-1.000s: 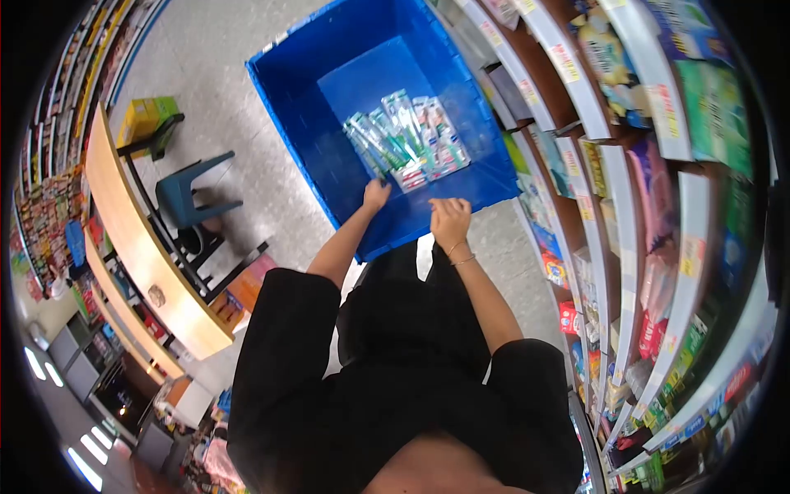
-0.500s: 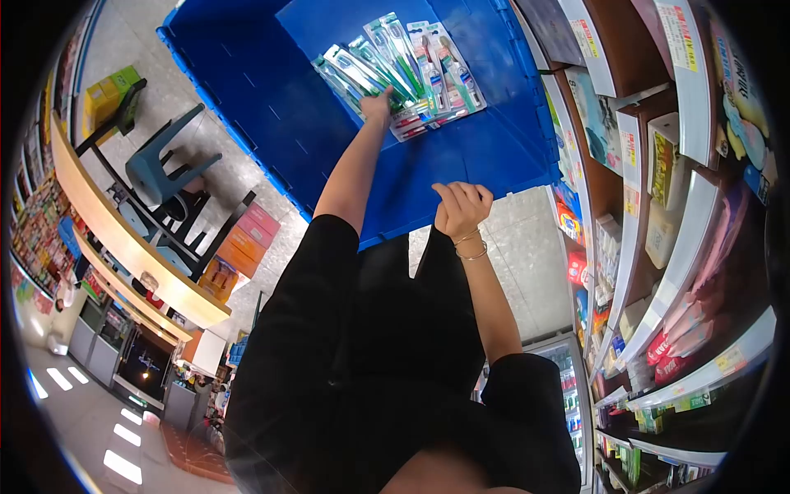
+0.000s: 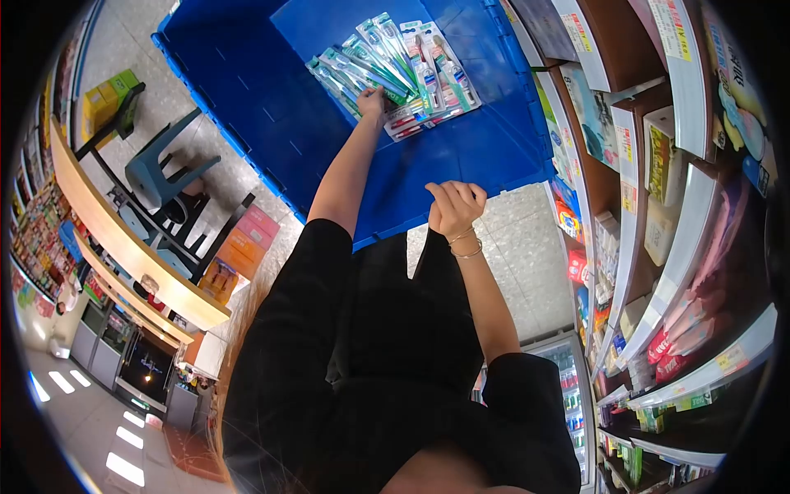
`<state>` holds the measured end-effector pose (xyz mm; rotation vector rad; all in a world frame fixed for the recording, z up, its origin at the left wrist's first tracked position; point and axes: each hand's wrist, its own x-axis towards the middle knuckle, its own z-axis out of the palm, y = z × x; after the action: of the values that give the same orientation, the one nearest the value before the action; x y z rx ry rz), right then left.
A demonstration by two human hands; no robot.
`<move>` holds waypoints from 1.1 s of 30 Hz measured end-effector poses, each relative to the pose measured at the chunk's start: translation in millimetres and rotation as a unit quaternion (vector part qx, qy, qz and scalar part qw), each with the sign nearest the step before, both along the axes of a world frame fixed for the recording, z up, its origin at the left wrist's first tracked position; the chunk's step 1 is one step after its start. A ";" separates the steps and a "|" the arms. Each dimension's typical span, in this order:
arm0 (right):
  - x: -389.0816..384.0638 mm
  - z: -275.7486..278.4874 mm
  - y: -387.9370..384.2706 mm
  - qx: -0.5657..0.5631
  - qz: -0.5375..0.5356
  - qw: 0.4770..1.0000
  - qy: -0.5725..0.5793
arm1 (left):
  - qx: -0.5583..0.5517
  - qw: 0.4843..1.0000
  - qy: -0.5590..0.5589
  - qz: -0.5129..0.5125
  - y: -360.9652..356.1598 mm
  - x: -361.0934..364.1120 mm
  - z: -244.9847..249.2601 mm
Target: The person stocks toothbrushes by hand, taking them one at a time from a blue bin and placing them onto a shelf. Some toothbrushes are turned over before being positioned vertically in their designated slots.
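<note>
Several packaged toothbrushes [image 3: 374, 62] lie fanned out on the floor of a blue crate [image 3: 271, 123], at its far side. My left hand [image 3: 372, 103] reaches into the crate, its fingers closed on the near end of a green toothbrush pack. To the right of it in the pile are flat packs [image 3: 444, 74] with brushes and small tubes. My right hand [image 3: 455, 206], with thin bracelets at the wrist, is held at the crate's near edge. Its fingers are curled in, and nothing shows in them.
Store shelves [image 3: 625, 156] with packaged goods and price labels run along the right. A blue-grey stool [image 3: 152, 173], pink and orange boxes [image 3: 251, 235] and a curved wooden counter [image 3: 132, 239] are on the left. A glass-door cooler [image 3: 568, 379] stands at the lower right.
The crate and toothbrushes sit slightly farther left in the view. Both hands have shifted a little left with them, and their poses look nearly the same.
</note>
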<state>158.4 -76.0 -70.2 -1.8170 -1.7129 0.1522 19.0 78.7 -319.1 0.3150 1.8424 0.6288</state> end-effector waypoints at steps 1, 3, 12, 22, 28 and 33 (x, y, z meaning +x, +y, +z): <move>0.2 0.0 -0.2 0.000 0.001 1.000 0.001 | -0.021 0.998 0.024 -0.051 0.7 -1.6 -1.5; 0.5 0.2 0.1 0.010 0.000 1.000 0.002 | -0.036 0.997 0.050 -0.046 1.8 -1.2 -0.9; 2.7 3.5 -0.5 -0.003 0.026 1.000 0.008 | 0.007 0.962 0.249 -0.113 -1.8 19.7 100.9; 23.4 69.5 18.3 -0.057 -0.052 0.857 0.510 | 0.372 0.915 -0.154 -0.038 -55.4 72.3 365.8; 115.2 293.1 15.6 0.161 0.109 0.800 0.568 | 0.579 0.768 -0.222 -0.159 -106.3 164.6 539.5; 172.8 407.5 -25.2 0.366 -0.048 0.875 0.312 | 0.655 0.614 -0.347 -0.272 -143.5 257.3 642.4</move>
<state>331.2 -101.3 337.3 -1.1025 -1.0092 0.0288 276.3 -64.8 323.3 1.3074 0.1789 1.3231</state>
